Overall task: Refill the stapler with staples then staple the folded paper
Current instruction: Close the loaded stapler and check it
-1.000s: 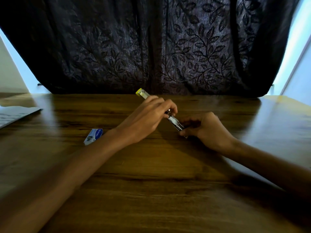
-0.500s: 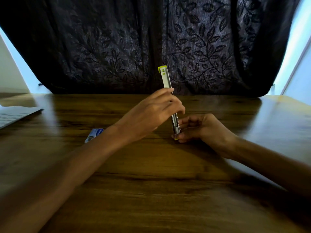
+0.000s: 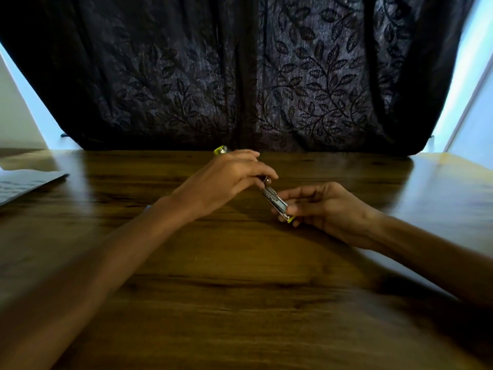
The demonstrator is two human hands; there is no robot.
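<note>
A slim stapler (image 3: 274,200) with a metal body and yellow-green ends lies slanted above the middle of the wooden table (image 3: 240,303). My left hand (image 3: 226,180) grips its far half, with the yellow tip (image 3: 221,150) showing past the knuckles. My right hand (image 3: 325,206) pinches the near metal end between thumb and fingers. The folded paper (image 3: 24,182) lies at the table's left edge. The staple box is hidden behind my left forearm.
A dark curtain (image 3: 240,76) with a leaf pattern hangs right behind the table's far edge. Bright wall shows at both sides of it. Both forearms cross the near part of the table.
The stapler was swung upright half a second ago and now has tipped back down to a low slant. My right hand has shifted slightly right on the near end. The staple box went out of sight behind my arm.
</note>
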